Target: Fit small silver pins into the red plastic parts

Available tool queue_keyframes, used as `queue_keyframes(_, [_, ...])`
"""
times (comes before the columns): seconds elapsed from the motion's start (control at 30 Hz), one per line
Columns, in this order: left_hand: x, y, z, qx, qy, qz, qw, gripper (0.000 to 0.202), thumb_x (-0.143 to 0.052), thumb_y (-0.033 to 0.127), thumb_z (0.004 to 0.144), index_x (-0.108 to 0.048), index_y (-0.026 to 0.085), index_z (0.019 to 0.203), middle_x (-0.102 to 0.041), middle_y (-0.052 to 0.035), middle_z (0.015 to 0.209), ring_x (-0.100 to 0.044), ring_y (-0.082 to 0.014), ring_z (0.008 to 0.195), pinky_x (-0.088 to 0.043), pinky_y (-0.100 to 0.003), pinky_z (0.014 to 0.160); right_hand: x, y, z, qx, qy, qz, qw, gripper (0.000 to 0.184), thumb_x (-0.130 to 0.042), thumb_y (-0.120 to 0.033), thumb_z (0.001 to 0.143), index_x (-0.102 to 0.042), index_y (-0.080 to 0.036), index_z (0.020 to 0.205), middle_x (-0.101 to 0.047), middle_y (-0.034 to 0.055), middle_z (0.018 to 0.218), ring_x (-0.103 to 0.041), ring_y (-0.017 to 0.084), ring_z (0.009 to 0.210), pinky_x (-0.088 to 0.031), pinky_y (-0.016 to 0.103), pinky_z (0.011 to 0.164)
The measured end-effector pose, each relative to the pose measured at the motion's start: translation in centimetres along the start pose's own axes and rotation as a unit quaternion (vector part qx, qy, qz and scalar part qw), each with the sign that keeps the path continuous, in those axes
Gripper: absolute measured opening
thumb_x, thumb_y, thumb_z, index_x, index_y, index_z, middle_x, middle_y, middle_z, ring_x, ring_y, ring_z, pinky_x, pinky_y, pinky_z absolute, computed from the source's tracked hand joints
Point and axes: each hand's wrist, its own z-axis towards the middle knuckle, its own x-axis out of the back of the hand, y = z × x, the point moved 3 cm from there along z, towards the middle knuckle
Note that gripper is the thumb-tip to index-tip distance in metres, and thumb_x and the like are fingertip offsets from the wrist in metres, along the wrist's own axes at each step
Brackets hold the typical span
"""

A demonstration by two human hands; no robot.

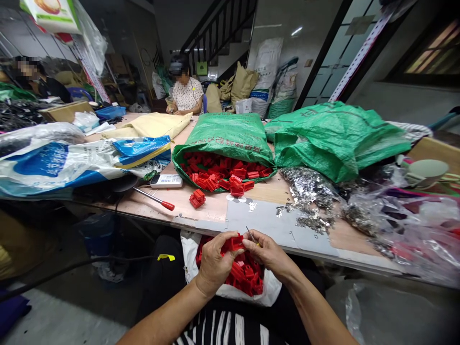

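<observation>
Red clips [197, 198] on worktable [215, 211], perhaps plywood; storeroom [280, 28].

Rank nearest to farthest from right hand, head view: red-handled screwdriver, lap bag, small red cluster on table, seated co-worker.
1. lap bag, just under the right hand
2. small red cluster, near table edge, left
3. red-handled screwdriver, farther left
4. seated co-worker, far end

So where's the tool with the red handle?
In the head view, the red-handled tool lies near the front edge of the table, left of the middle. It is just below the white gadget and left of the small clump of red pieces.
</observation>
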Motion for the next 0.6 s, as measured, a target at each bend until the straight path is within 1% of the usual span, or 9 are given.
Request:
queue_keyframes(0.1, [0.0,0.1,-0.1,0.001,-0.006,-0.011,1.000,0.029,-0.070,0.018,0.077,-0.064,0.021,0.105,-0.073,-0.0037,0.100,-0.069,-0.0174,0.091,-0.056,-0.029,0.084,0.0,0.0,0.1,0.006,-0.002,-0.002,1.000,0.046,-0.072,-0.057,0.072,-0.048,-0.018,0.080,-0.047,-0.0060,0.064,-0.042,0.008,0.053,-0.031,0.020,0.048])
queue_keyframes(0.2, [-0.1,0.3,-0.3,0.005,-0.032,-0.031,0.999,0.030,-0.070,0.016,0.077,-0.064,0.022,0.106,-0.073,-0.0037,0.101,-0.069,-0.0176,0.092,-0.056,-0.029,0.084,0.0,-0.2,0.0,0.015,0.000,-0.009,1.000,0.046,-0.074,-0.054,0.072,-0.049,-0.017,0.082,-0.048,-0.0054,0.068,-0.044,0.009,0.058,-0.033,0.020,0.051])
queue_keyframes(0.27, [-0.1,0.3,-0.4,0.008,-0.044,-0.042,0.998,0.031,-0.070,0.017,0.077,-0.064,0.022,0.107,-0.073,-0.0043,0.102,-0.069,-0.0182,0.093,-0.056,-0.030,0.085,-0.1,-0.3,-0.2,0.019,-0.001,-0.008,1.000,0.046,-0.073,-0.055,0.072,-0.048,-0.018,0.083,-0.047,-0.0059,0.069,-0.043,0.009,0.057,-0.032,0.020,0.051])
queue_keyframes(0.37, [-0.1,0.2,-0.5,0.013,-0.044,-0.049,0.998,0.029,-0.069,0.019,0.078,-0.064,0.021,0.106,-0.073,-0.0052,0.103,-0.069,-0.0192,0.094,-0.056,-0.032,0.086,-0.4,-0.2,-0.4,0.018,-0.007,0.006,1.000,0.047,-0.073,-0.057,0.072,-0.046,-0.020,0.084,-0.045,-0.0065,0.068,-0.039,0.008,0.055,-0.029,0.020,0.049])
queue_keyframes(0.5, [-0.1,0.0,-0.7,0.008,-0.058,-0.050,0.997,0.029,-0.068,0.022,0.079,-0.064,0.021,0.108,-0.073,-0.0061,0.104,-0.069,-0.0203,0.096,-0.057,-0.034,0.087,-0.4,0.7,-0.6,0.012,-0.009,0.022,1.000,0.049,-0.072,-0.060,0.073,-0.046,-0.020,0.088,-0.043,-0.0067,0.067,-0.033,0.007,0.051,-0.025,0.019,0.046])
queue_keyframes(0.6, [-0.1,-0.2,-0.8,-0.001,-0.064,-0.062,0.996,0.029,-0.068,0.022,0.079,-0.063,0.022,0.108,-0.072,-0.0062,0.106,-0.069,-0.0205,0.097,-0.057,-0.034,0.087,-0.3,1.2,-0.6,0.009,-0.027,0.048,0.998,0.050,-0.072,-0.060,0.073,-0.046,-0.020,0.089,-0.042,-0.0068,0.067,-0.031,0.007,0.051,-0.023,0.019,0.047])
